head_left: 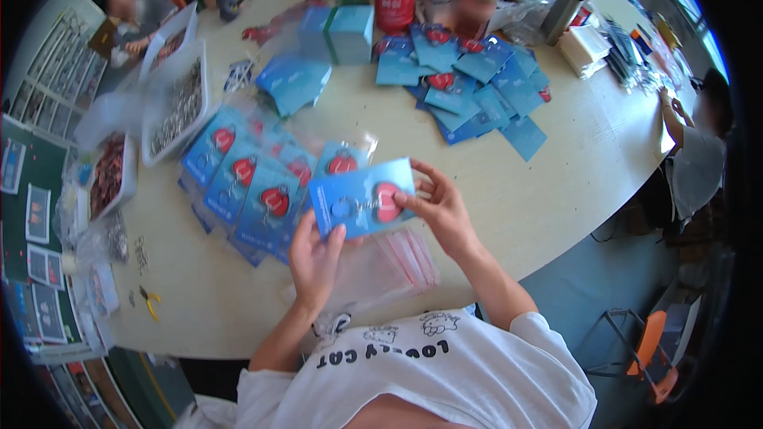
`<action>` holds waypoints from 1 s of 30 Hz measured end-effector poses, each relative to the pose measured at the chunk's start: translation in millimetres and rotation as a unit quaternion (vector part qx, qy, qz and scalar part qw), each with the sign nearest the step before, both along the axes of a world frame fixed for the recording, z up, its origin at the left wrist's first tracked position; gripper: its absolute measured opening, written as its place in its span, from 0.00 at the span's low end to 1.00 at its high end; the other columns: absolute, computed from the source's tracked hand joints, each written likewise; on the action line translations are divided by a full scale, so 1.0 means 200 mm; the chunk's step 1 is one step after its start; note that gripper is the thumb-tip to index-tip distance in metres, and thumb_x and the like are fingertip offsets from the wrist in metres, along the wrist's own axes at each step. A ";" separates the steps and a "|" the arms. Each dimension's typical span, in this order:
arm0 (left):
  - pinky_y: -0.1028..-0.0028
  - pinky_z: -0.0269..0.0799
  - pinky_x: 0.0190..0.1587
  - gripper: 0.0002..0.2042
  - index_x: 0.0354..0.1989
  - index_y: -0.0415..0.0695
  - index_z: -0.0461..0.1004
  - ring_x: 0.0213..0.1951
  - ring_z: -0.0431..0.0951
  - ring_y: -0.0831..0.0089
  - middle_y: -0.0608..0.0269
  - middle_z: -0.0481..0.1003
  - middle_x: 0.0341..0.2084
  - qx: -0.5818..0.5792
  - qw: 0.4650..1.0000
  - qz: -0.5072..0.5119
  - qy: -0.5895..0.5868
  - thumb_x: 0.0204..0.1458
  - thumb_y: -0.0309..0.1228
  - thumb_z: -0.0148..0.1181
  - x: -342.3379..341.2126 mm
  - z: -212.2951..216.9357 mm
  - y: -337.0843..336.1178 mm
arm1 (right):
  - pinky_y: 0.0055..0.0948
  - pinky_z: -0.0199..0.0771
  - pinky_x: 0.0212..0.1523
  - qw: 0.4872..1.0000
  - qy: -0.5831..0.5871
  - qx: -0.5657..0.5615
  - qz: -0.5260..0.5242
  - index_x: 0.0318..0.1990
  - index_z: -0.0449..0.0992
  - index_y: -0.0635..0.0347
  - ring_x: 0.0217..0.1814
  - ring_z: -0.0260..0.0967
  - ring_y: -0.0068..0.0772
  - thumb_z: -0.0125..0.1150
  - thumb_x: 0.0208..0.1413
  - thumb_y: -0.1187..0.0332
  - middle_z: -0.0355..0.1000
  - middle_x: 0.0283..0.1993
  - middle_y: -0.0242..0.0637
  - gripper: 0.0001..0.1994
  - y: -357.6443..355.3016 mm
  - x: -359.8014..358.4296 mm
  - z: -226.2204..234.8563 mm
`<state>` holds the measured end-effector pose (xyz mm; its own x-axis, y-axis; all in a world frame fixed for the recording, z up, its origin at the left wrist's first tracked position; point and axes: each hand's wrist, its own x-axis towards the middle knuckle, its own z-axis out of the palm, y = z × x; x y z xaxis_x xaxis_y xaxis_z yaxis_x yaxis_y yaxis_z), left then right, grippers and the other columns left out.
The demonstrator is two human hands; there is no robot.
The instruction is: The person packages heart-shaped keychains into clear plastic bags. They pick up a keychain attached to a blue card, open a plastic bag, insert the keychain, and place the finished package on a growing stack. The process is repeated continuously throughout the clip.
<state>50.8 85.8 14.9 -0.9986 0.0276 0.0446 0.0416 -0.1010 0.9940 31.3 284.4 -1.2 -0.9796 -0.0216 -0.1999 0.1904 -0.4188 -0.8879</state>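
Both hands hold a blue keychain card (324,197) tilted above the table near my chest. A red keychain charm (387,205) with a metal ring and short chain lies on its face. My left hand (312,260) pinches the card's lower left corner. On the right edge, my right hand (445,210) grips it, its thumb on the red charm and its fingers behind. Just below lie clear plastic bags (377,274) with reddish seal strips. To the left, several similar cards with red charms (246,183) overlap in a pile, some in clear bags.
Loose blue cards (520,91) spread across the far middle, beside a banded card stack (350,36). Bins of metal parts (181,103) and red pieces (111,179) line the left. Yellow-handled pliers (149,302) lie near the left edge. A red tool can (395,9) stands behind. Other people sit around the table.
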 end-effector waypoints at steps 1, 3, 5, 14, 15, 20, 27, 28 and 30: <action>0.75 0.77 0.38 0.16 0.54 0.32 0.63 0.34 0.79 0.72 0.55 0.76 0.39 0.002 1.000 -0.005 0.001 0.58 0.21 0.51 -0.01 0.01 0.00 | 0.21 0.73 0.46 1.000 0.017 0.020 0.001 0.57 0.65 0.69 0.43 0.73 0.23 0.66 0.52 0.71 0.73 0.43 0.37 0.26 0.00 -0.01 0.00; 0.75 0.77 0.38 0.16 0.54 0.32 0.64 0.33 0.79 0.72 0.54 0.76 0.39 0.005 1.000 -0.013 0.002 0.58 0.22 0.52 -0.02 0.00 -0.03 | 0.23 0.75 0.45 0.999 0.039 0.034 0.000 0.52 0.69 0.71 0.44 0.74 0.25 0.65 0.54 0.70 0.74 0.44 0.39 0.21 -0.01 0.01 0.04; 0.75 0.77 0.37 0.15 0.53 0.32 0.64 0.33 0.79 0.73 0.54 0.77 0.38 0.016 0.999 -0.027 0.009 0.58 0.22 0.52 -0.04 0.02 -0.03 | 0.23 0.76 0.44 0.996 0.054 0.065 -0.009 0.52 0.70 0.71 0.44 0.74 0.25 0.64 0.55 0.69 0.74 0.44 0.40 0.20 -0.02 0.01 0.07; 0.75 0.77 0.38 0.14 0.51 0.32 0.65 0.33 0.79 0.73 0.55 0.77 0.37 0.005 0.999 -0.014 0.043 0.57 0.20 0.52 -0.02 0.04 -0.04 | 0.35 0.70 0.51 0.958 0.167 0.212 -0.097 0.57 0.66 0.61 0.51 0.71 0.37 0.71 0.47 0.64 0.67 0.53 0.44 0.30 -0.07 0.02 0.11; 0.75 0.77 0.37 0.14 0.52 0.32 0.65 0.33 0.80 0.73 0.55 0.77 0.36 -0.014 0.998 -0.007 0.056 0.57 0.20 0.52 -0.03 0.03 -0.05 | 0.39 0.67 0.54 0.886 0.250 0.364 -0.141 0.59 0.65 0.58 0.54 0.69 0.41 0.73 0.44 0.62 0.66 0.55 0.45 0.33 -0.07 0.02 0.11; 0.75 0.76 0.32 0.14 0.50 0.32 0.67 0.30 0.81 0.70 0.52 0.77 0.33 -0.271 0.946 0.033 0.177 0.55 0.19 0.54 -0.05 0.04 -0.10 | 0.43 0.58 0.57 0.706 0.414 0.574 0.021 0.62 0.63 0.50 0.56 0.64 0.40 0.78 0.30 0.58 0.64 0.56 0.40 0.45 -0.10 0.03 0.13; 0.72 0.75 0.29 0.11 0.46 0.34 0.70 0.29 0.82 0.66 0.52 0.77 0.28 -0.329 0.911 0.077 0.237 0.55 0.21 0.55 -0.09 0.18 -0.13 | 0.33 0.67 0.47 0.838 0.349 0.414 0.069 0.55 0.70 0.59 0.43 0.69 0.36 0.62 0.50 0.70 0.71 0.46 0.41 0.22 -0.18 0.01 0.05; 0.73 0.76 0.30 0.11 0.46 0.34 0.70 0.29 0.82 0.66 0.52 0.77 0.28 -0.334 0.908 0.084 0.237 0.55 0.21 0.55 -0.10 0.20 -0.13 | 0.33 0.68 0.46 0.866 0.327 0.366 0.098 0.53 0.72 0.61 0.42 0.70 0.35 0.61 0.53 0.70 0.72 0.45 0.43 0.19 -0.17 0.02 0.06; 0.74 0.76 0.30 0.10 0.46 0.34 0.70 0.30 0.82 0.67 0.53 0.77 0.29 -0.265 0.945 0.053 0.185 0.56 0.21 0.54 -0.11 0.24 -0.12 | 0.25 0.68 0.36 0.973 0.112 0.084 0.184 0.47 0.75 0.65 0.36 0.68 0.25 0.51 0.63 0.66 0.75 0.40 0.41 0.13 -0.15 0.02 0.10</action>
